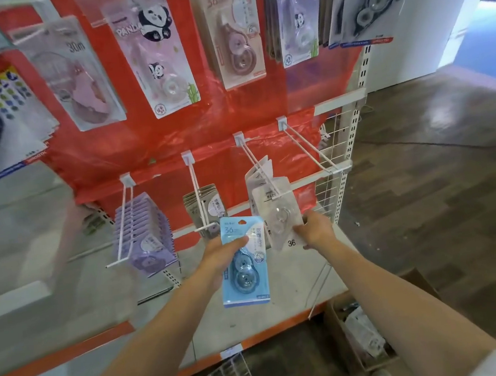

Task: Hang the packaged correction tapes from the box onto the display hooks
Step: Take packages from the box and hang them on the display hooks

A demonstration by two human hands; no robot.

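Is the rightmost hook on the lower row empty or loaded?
Empty. The rightmost hook shows bare white wire from backplate to tip, while the neighbouring hook carries white packs.

Two hands are in view: the left hand (221,253) and the right hand (316,226), each holding one packaged correction tape, a blue pack (243,261) and a white pack (279,219). Four display hooks (306,146) line the lower row. One cardboard box (363,333) sits on the floor.
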